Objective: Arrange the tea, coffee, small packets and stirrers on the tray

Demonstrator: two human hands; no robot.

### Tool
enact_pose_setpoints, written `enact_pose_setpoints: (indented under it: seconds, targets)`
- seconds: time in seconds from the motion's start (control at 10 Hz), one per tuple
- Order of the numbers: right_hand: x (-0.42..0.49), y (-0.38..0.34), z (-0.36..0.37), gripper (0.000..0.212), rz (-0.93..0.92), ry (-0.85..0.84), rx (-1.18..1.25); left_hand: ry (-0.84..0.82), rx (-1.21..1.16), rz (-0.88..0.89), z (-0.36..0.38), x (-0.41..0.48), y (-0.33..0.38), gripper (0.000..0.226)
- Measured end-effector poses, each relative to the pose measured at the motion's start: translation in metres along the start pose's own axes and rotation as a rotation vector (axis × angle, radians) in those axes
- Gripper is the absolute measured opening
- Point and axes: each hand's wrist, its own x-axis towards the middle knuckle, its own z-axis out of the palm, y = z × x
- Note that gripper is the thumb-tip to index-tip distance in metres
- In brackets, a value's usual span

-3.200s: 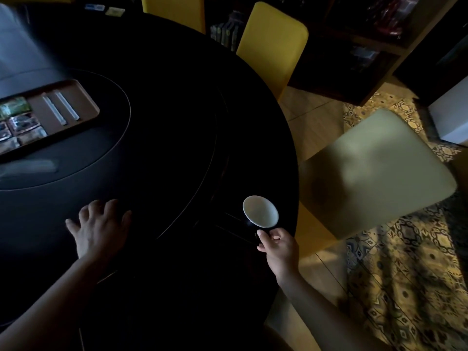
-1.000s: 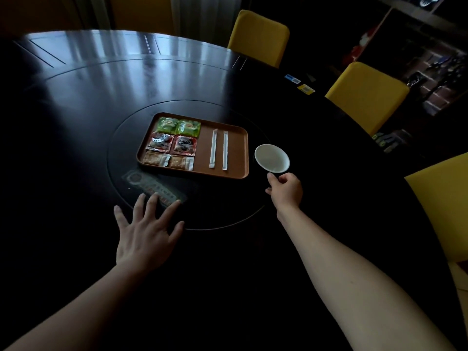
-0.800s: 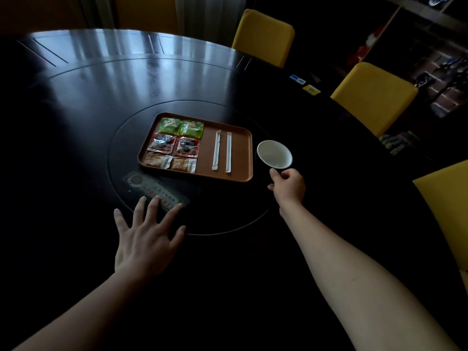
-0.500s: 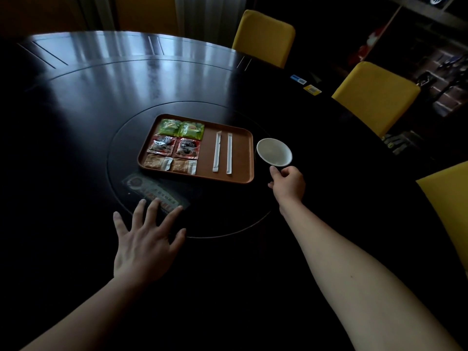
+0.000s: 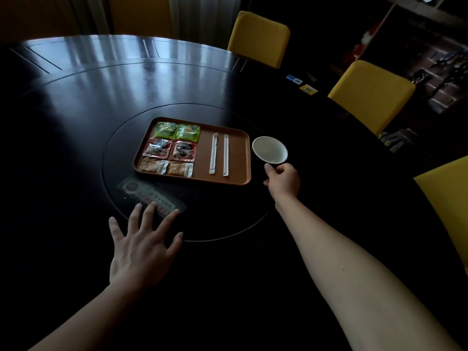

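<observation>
A brown tray point(image 5: 239, 158) lies on the round inset of the dark table. On it sit two green tea packets point(image 5: 177, 130), two red coffee sachets point(image 5: 170, 150), two small tan packets point(image 5: 166, 168) and two white wrapped stirrers point(image 5: 219, 154). A cup with a white inside point(image 5: 270, 150) stands just right of the tray. My right hand point(image 5: 283, 182) grips it from the near side, apparently by its handle. My left hand point(image 5: 141, 245) rests flat with spread fingers on the table, near the inset's front rim.
A faint printed label point(image 5: 149, 196) shows on the inset, just beyond my left fingertips. Yellow chairs point(image 5: 259, 38) ring the table's far and right sides. Two small cards point(image 5: 301, 84) lie at the far right of the table. Dark shelving stands at the right.
Over three seconds my right hand has carried the cup from the table's near edge to beside the tray. In the last second hands and cup have hardly moved.
</observation>
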Motion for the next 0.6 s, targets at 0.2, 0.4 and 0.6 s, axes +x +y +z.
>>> enact_pose_setpoints:
  seconds: [0.2, 0.4, 0.6]
  targets:
    - [0.0, -0.002, 0.0, 0.035, 0.006, -0.008, 0.006, -0.027, 0.008, -0.013, -0.003, 0.001, 0.001, 0.064]
    - [-0.005, -0.009, -0.003, 0.032, 0.047, -0.038, 0.095, -0.027, 0.014, -0.004, -0.004, 0.0, 0.001, 0.064]
    - [-0.033, 0.003, -0.014, 0.032, 0.114, -0.017, 0.149, -0.046, 0.025, -0.01, -0.004, 0.001, 0.001, 0.062]
